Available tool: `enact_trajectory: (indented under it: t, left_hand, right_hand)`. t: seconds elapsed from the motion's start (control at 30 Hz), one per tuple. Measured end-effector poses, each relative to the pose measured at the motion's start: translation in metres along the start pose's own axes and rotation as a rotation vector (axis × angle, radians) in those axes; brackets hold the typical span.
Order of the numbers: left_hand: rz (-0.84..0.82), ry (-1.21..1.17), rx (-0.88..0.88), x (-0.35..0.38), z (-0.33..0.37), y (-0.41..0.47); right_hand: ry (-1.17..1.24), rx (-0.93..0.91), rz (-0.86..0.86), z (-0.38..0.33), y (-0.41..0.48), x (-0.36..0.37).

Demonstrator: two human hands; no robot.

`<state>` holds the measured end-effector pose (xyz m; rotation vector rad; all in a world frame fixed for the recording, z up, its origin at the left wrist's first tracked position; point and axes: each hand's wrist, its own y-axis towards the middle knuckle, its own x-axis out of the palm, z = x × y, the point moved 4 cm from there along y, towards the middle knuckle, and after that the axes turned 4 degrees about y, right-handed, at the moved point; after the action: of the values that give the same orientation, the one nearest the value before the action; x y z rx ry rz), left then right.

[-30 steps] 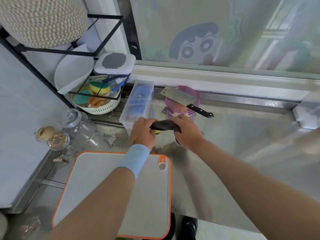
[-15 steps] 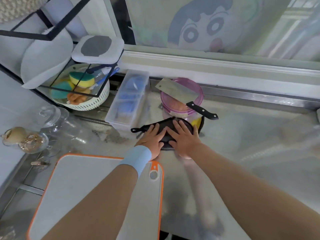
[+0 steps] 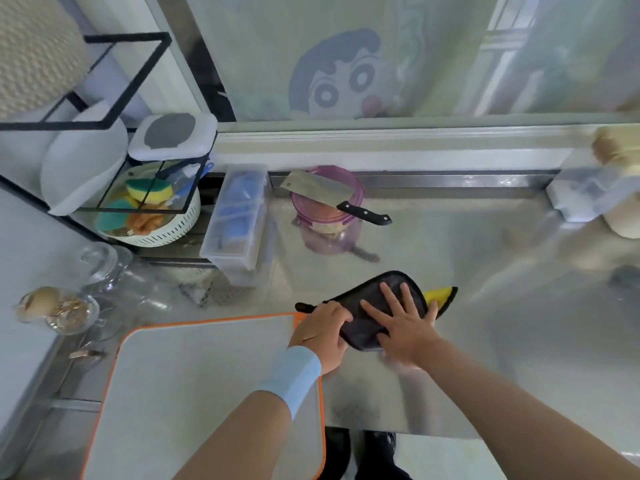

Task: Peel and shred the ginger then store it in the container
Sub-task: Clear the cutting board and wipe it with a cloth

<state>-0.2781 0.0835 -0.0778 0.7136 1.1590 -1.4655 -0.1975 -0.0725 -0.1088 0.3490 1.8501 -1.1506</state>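
Stainless steel countertop (image 3: 485,306) is seen below a window with a cartoon face on it, and a white cutting board (image 3: 207,393) with an orange rim is laid at its near left.

Beyond the board's far right corner, a purple container (image 3: 358,188) is set near the back ledge. A pale tan lump (image 3: 325,220) is seen inside it, possibly the ginger, though this cannot be told for certain. One cleaver (image 3: 313,188) is laid across the container's rim, its black handle pointing right.

Straight behind the board, one clear box (image 3: 235,216) is filled with blue items, too blurred to name. Further left of it, one white basket (image 3: 162,233) is packed with sponges in yellow, green and orange.

Just beside the board's far right corner, one dark cloth (image 3: 363,334) with a yellow underside is spread on the steel. Its left end is gripped by the left hand (image 3: 322,336), fingers curled over the edge, and a light blue wristband (image 3: 294,375) is worn on that wrist. The right hand (image 3: 405,332) is pressed flat on the cloth, fingers spread and straight.

The tan lump is kept well apart from both hands, beyond the cloth, and is touched by neither.
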Motion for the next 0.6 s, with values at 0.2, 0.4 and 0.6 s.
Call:
enact_trajectory:
  t: [0.2,0.4,0.6]
  left_hand:
    - [-0.245,0.273,-0.079,0.035,-0.009,-0.088]
    - [-0.395,0.452,0.013,0.054,-0.010,-0.146]
    - [-0.442,0.559,0.049,0.060,-0.011,-0.167]
  right_hand:
    - [0.106,0.098,0.029,-0.027,-0.040,0.027]
    - [0.076,0.125,0.027,-0.041,-0.067,0.050]
    - [0.059,0.028,0.122,-0.062,-0.091,0.076]
